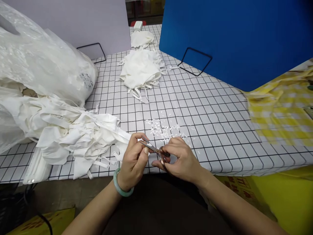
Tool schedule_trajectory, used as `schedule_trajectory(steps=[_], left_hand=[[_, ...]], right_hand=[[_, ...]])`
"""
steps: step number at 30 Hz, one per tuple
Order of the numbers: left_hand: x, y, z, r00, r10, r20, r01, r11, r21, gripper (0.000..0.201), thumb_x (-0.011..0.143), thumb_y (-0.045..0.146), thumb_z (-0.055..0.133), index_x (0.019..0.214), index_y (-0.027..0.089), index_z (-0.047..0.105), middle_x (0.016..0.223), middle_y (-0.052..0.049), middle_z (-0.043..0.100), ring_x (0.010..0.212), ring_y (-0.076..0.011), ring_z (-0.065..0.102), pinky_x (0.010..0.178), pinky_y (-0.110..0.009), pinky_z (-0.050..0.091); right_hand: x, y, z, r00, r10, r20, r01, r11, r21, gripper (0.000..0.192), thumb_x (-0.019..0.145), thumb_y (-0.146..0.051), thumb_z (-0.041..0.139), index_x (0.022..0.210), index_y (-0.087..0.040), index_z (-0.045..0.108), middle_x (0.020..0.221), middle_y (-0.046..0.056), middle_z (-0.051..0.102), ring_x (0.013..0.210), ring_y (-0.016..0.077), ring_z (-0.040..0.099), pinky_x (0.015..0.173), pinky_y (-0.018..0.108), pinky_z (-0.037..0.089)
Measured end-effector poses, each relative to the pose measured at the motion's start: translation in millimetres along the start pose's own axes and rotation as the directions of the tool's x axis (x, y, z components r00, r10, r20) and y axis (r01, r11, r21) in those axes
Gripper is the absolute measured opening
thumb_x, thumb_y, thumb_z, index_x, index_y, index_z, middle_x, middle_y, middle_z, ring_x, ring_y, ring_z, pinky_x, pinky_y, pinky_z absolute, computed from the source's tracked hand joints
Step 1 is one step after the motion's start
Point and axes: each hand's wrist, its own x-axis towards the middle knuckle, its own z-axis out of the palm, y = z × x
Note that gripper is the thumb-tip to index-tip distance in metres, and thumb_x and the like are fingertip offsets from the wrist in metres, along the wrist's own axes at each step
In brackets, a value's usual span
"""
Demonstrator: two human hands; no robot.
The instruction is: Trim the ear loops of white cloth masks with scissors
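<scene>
My right hand (179,158) holds a pair of small scissors (160,152) by the bronze-coloured handles, blades parted and pointing left. My left hand (135,156), a green bangle on its wrist, is pinched at the blade tips, on the end of a white fabric strap (124,133). That strap runs back to a loose heap of white fabric pieces with straps (80,130) on the left. The very end in the fingers is mostly hidden. Tiny white clippings (166,130) lie scattered just beyond both hands.
A pile of white fabric pieces (141,68) lies farther back on the checked tablecloth (207,107). A large plastic bag (53,62) stands left. Behind are a pale panel (102,23) and a blue panel (232,39) on wire stands. Yellow checked cloth (281,107) lies right.
</scene>
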Motion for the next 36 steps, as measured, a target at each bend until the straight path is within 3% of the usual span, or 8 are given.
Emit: schedule_trajectory(steps=[9,13,16,20,24,28,31,36], left_hand=[[12.6,-14.6,20.1,0.994,0.023,0.111,-0.014,0.997,-0.082,0.021,0.1,0.012,0.045,0.089,0.018,0.062,0.096,-0.007,0.053,0.11,-0.0198,0.049,0.092,-0.031,0.045],[13.2,-16.8,20.6,0.994,-0.05,0.1,0.061,0.992,-0.111,0.022,0.101,0.016,0.045,0.088,0.017,0.063,0.097,-0.008,0.053,0.112,-0.0206,0.05,0.094,-0.033,0.047],[10.1,-5.2,20.6,0.989,-0.047,0.142,0.071,0.984,-0.165,0.024,0.101,0.018,0.045,0.089,0.016,0.066,0.104,-0.009,0.054,0.109,-0.0198,0.055,0.098,-0.034,0.049],[5.5,7.9,16.4,0.969,0.028,0.246,0.014,0.985,-0.17,0.021,0.1,0.019,0.047,0.095,0.015,0.067,0.109,-0.012,0.061,0.109,-0.021,0.062,0.1,-0.036,0.053],[13.7,-13.2,-28.0,0.986,0.14,0.09,-0.157,0.962,0.224,0.019,0.094,0.012,0.048,0.106,0.014,0.062,0.119,-0.015,0.061,0.118,-0.0254,0.059,0.102,-0.043,0.054],[39.3,-50.2,-113.1,0.998,0.06,0.006,-0.039,0.578,0.815,0.036,0.082,0.001,0.048,0.111,0.015,0.063,0.12,-0.016,0.061,0.122,-0.0337,0.053,0.11,-0.064,0.041],[53.2,-55.3,-158.8,0.995,-0.035,0.095,-0.073,0.401,0.913,0.02,0.084,0.005,0.049,0.086,0.015,0.066,0.089,-0.013,0.063,0.095,-0.0311,0.06,0.098,-0.061,0.049],[49.5,-22.4,-158.1,0.987,0.094,0.131,-0.16,0.463,0.872,0.022,0.091,0.01,0.045,0.09,0.014,0.066,0.099,-0.015,0.063,0.094,-0.0267,0.06,0.083,-0.043,0.055]], right_hand=[[-30.3,19.6,-2.9,0.959,0.261,-0.113,-0.26,0.965,0.017,0.051,0.082,-0.055,0.075,0.054,-0.021,0.049,0.05,-0.001,0.051,0.054,0.0138,0.043,0.06,0.032,0.038],[-36.2,22.4,-0.1,0.858,0.514,-0.011,-0.469,0.79,0.395,0.041,0.072,-0.059,0.081,0.079,-0.023,0.063,0.085,0.004,0.066,0.074,0.0188,0.059,0.068,0.032,0.05],[-29.7,14.9,13.8,0.877,0.47,0.098,-0.411,0.631,0.658,0.059,0.062,-0.049,0.091,0.106,-0.028,0.058,0.117,0.005,0.062,0.094,0.0212,0.063,0.081,0.033,0.055],[-17.0,4.1,36.3,0.862,0.497,0.102,-0.389,0.517,0.762,0.044,0.07,-0.04,0.087,0.098,-0.026,0.055,0.083,-0.003,0.057,0.071,0.0135,0.056,0.067,0.024,0.051],[-15.4,9.9,39.4,0.805,0.585,0.094,-0.408,0.432,0.804,0.037,0.075,-0.037,0.084,0.092,-0.024,0.053,0.078,-0.004,0.052,0.067,0.0106,0.049,0.062,0.02,0.045],[-23.7,20.6,30.6,0.802,0.595,0.043,-0.393,0.472,0.789,0.034,0.078,-0.037,0.082,0.092,-0.025,0.052,0.081,-0.002,0.051,0.07,0.0119,0.052,0.062,0.02,0.047],[-25.7,20.1,31.4,0.854,0.506,0.121,-0.415,0.521,0.746,0.032,0.082,-0.04,0.077,0.092,-0.025,0.051,0.079,-0.001,0.054,0.069,0.0147,0.056,0.062,0.024,0.05],[2.1,-4.8,50.2,0.926,0.37,0.071,-0.338,0.732,0.592,0.033,0.083,-0.037,0.075,0.1,-0.027,0.049,0.117,0.008,0.063,0.1,0.024,0.064,0.08,0.036,0.055]])
